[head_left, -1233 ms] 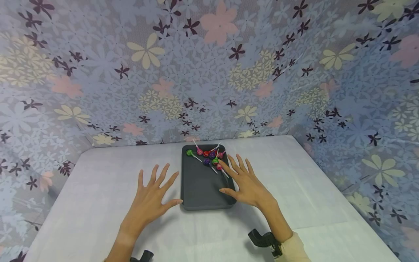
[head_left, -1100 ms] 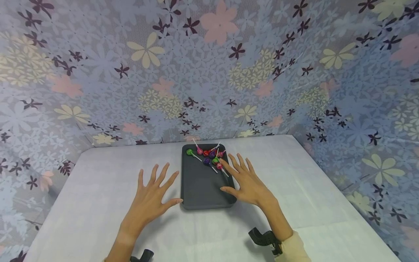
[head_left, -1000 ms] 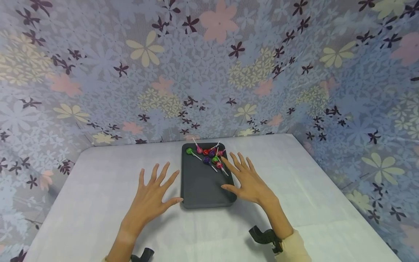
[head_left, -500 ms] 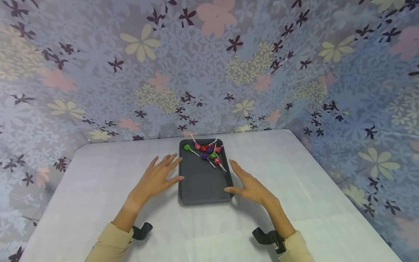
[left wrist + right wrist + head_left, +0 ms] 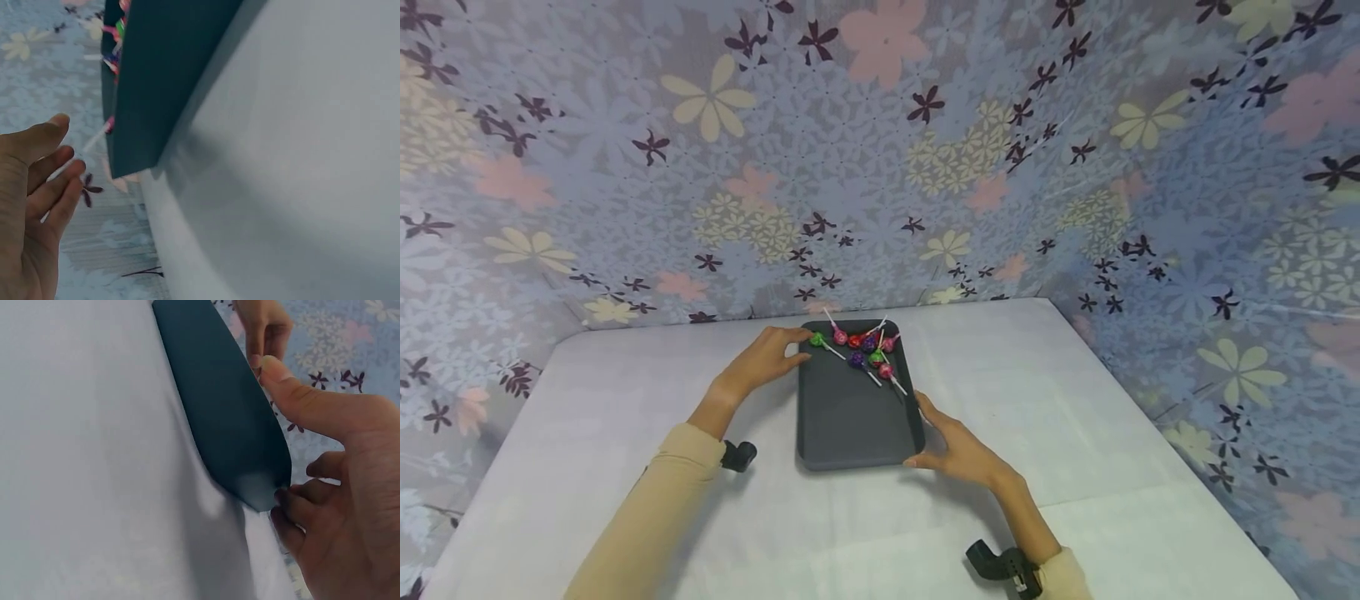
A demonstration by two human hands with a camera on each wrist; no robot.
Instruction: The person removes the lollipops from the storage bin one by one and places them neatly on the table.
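A dark grey rectangular tray (image 5: 857,421) sits on the white-covered table. Several lollipops in green, purple, red and pink wrappers lie in its far end; one is a green lollipop (image 5: 817,339) by the far left corner. My left hand (image 5: 763,360) is beside that corner, thumb and fingers parted, fingertips right at the rim. The left wrist view shows this hand (image 5: 37,187) with bent, loose fingers. At the near right corner is my right hand (image 5: 961,450), its thumb by the front edge. In the right wrist view, this hand's fingertips (image 5: 284,500) meet the tray's side wall (image 5: 225,406).
The white cloth (image 5: 1037,392) covers the table around the tray. Flower-patterned fabric (image 5: 850,167) stands behind the table and along its sides. A black wrist mount (image 5: 739,457) is on the left wrist, another black mount (image 5: 1000,562) on the right.
My left hand has moved forward to the tray's far left corner, its fingers drawing together. My right hand has come back to the near right corner. The view has shifted slightly; the tray stays put.
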